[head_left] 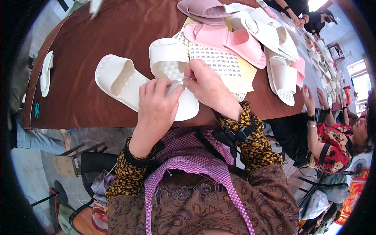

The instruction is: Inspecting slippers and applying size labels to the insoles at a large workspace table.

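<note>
Two white slippers lie side by side in front of me on the brown-covered table. My left hand point(158, 103) is bent over the right-hand slipper point(168, 51), its fingers and thumb gripping near the middle of the footbed. My right hand point(209, 84) meets it there, thumb and forefinger pinched together just behind the strap. Whatever is in that pinch is too small and too covered to make out. The other white slipper point(113, 74) rests to the left, partly behind my left hand. Sheets of small printed labels point(217, 58) lie beside my right hand.
A pink slipper pair point(203, 35), a mauve slipper point(201, 9) and several white slippers point(262, 31) crowd the far right. One more white slipper point(46, 74) sits at the table's left edge. A person in a red patterned top point(333, 145) is close on my right.
</note>
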The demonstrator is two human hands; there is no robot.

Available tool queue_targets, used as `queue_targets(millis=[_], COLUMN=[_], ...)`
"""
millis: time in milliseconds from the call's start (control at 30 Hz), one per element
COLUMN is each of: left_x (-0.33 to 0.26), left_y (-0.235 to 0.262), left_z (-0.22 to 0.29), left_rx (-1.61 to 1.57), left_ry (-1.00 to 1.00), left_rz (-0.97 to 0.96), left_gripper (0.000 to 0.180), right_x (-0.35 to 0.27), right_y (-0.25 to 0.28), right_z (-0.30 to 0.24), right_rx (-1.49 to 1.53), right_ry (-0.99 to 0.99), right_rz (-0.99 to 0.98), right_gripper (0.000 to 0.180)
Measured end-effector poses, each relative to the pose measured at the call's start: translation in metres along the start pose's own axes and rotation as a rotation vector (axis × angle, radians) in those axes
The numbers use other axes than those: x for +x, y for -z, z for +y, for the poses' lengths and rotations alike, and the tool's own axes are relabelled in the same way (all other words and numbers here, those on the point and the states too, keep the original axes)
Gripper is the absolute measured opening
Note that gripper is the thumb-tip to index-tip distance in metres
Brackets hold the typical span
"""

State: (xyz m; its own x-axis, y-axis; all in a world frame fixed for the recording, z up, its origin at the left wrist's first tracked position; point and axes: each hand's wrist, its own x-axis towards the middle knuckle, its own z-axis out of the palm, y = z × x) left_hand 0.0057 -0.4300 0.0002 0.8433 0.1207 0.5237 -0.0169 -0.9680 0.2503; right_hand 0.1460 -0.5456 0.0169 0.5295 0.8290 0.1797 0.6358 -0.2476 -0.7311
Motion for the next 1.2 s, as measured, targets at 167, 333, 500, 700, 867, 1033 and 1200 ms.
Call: queue_targets(millis=[167, 333, 500, 700, 867, 1033, 1200], left_x=[0.000, 0.001, 0.003, 0.000, -0.001, 0.001, -0.002], left_y=[0.000, 0.000, 0.003, 0.003, -0.001, 0.004, 0.025], left_z=[-0.001, 0.001, 0.003, 0.002, 0.000, -0.001, -0.016], left_rx=[-0.010, -0.014, -0.008, -0.017, -0.020, -0.029, -0.175], left_ry=[0.009, 0.015, 0.011, -0.010, -0.014, -0.001, 0.063], left_rz=[-0.015, -0.008, -0.049, -0.022, -0.015, -0.004, 0.107], left_gripper=[0.035, 0.036, 0.035, 0.032, 0.033, 0.032, 0.027], right_x=[0.002, 0.002, 0.001, -0.003, -0.016, -0.015, 0.010], right_y=[-0.002, -0.004, -0.008, 0.001, 0.003, 0.002, 0.037], right_z=[0.000, 0.003, 0.007, 0.008, -0.002, -0.004, -0.031], right_rx=[-0.014, -0.014, -0.029, 0.118, 0.031, -0.112, -0.164], right_ry=[-0.022, 0.033, 0.065, 0.028, 0.262, 0.307, 0.339], right_rz=[0.005, 0.044, 0.095, 0.127, 0.163, 0.148, 0.191], right_gripper=[0.016, 0.015, 0.013, 0.010, 0.015, 0.017, 0.016])
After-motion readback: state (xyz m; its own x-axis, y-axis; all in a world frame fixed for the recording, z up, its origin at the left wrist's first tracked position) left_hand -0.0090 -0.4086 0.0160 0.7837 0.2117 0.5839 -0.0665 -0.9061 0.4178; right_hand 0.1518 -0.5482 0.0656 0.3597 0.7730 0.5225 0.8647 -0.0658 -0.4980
